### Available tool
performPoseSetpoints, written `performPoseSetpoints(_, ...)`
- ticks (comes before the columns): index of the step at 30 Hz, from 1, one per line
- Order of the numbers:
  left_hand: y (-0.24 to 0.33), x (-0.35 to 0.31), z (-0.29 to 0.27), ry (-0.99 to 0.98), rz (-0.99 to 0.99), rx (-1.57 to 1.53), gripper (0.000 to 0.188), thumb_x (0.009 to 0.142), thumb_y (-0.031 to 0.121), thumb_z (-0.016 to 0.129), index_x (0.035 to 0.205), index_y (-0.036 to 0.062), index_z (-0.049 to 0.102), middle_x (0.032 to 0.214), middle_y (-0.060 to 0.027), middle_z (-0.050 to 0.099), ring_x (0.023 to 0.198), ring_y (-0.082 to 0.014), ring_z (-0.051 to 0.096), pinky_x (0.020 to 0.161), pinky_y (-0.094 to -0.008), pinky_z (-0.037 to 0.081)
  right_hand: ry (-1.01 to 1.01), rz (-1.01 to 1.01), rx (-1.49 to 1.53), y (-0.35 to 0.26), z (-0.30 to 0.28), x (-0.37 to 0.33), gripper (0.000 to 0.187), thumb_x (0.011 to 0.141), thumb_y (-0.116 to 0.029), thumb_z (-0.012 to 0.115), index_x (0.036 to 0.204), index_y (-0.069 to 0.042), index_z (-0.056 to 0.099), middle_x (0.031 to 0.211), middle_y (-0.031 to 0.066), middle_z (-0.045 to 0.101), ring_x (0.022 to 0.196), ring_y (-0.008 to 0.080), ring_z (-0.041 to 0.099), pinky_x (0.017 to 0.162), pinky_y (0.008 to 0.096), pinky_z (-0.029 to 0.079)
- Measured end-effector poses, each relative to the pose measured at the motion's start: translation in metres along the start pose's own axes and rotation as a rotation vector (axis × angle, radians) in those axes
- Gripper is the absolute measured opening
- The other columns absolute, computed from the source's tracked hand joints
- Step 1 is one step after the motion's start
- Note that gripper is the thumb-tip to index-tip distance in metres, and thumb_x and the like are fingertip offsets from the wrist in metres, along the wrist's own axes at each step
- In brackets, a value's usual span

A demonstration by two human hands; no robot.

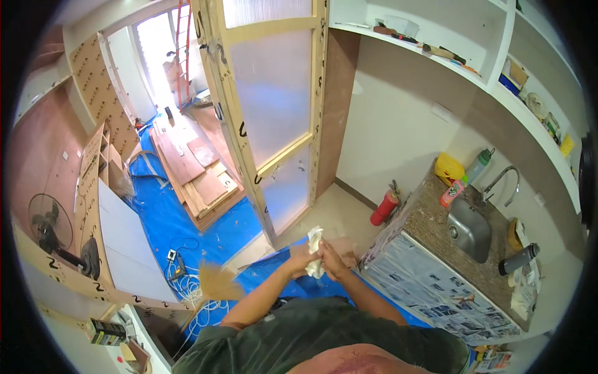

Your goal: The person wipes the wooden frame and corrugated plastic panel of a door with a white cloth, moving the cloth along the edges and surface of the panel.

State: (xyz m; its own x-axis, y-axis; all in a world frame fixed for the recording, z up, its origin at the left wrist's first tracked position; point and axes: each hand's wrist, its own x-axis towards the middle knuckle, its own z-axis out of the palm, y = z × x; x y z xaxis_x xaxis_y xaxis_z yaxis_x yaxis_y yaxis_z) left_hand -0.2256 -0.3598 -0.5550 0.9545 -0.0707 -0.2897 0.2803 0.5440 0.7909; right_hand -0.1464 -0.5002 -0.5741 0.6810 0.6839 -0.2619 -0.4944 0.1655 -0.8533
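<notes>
A crumpled white cloth is bunched between my two hands, in front of my body. My left hand is closed round it from the left. From the other side my right hand grips the same cloth, its fingers curled against it. Parts of the cloth stick out above and below the hands. Whether it is fabric or thick paper is hard to tell. Blue sheeting covers the floor below.
A framed translucent panel stands ahead. Right of me is a granite counter with a steel sink; a red fire extinguisher stands beside it. Boards lie stacked at left. A broom-like brush and white cable are nearby.
</notes>
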Motion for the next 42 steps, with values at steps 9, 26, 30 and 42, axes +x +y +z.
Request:
performPoseSetpoints(9,-0.11,-0.047,-0.126,0.649,-0.101,0.212,0.037,0.092,0.003,0.065,0.128,0.0054,0.058,0.1,-0.009,0.067,0.086,-0.0222,0.067,0.073,-0.0436,0.058,-0.033,-0.232,-0.829,-0.022,-0.167,-0.066,0.039,0.094,-0.025,0.075,0.124,-0.001,0.069,0.122,0.0104,0.071,0.111,0.0172,0.065,0.098,0.0318,0.051)
performPoseSetpoints(26,-0.105,-0.106,0.0,0.663,-0.085,0.754,0.03,0.086,0.014,0.073,0.114,0.0016,0.068,0.092,-0.0079,0.07,0.077,-0.018,0.063,0.067,-0.0357,0.051,-0.406,-1.188,-1.373,-0.457,-0.115,-0.393,0.072,0.105,-0.057,0.029,0.138,0.0,0.06,0.138,0.0133,0.06,0.129,0.024,0.052,0.112,0.0408,0.035)
performPoseSetpoints(30,-0.102,-0.123,0.048,0.652,-0.11,0.984,0.023,0.085,0.014,0.073,0.106,0.004,0.071,0.092,-0.009,0.071,0.079,-0.02,0.065,0.069,-0.0388,0.052,-0.393,-1.217,-1.381,-0.443,-0.124,-0.393,0.066,0.104,-0.052,0.033,0.136,-0.001,0.06,0.135,0.0127,0.061,0.124,0.023,0.053,0.108,0.0392,0.037)
performPoseSetpoints(42,-0.223,-0.162,-0.02,0.456,-0.516,0.813,0.03,0.08,0.006,0.074,0.11,0.0047,0.071,0.093,-0.0058,0.072,0.082,-0.0183,0.065,0.076,-0.0387,0.055,-0.365,-1.685,-1.275,-0.467,-0.119,-0.38,0.049,0.104,-0.037,0.043,0.132,-0.001,0.062,0.124,0.0111,0.065,0.11,0.0201,0.059,0.097,0.0344,0.044)
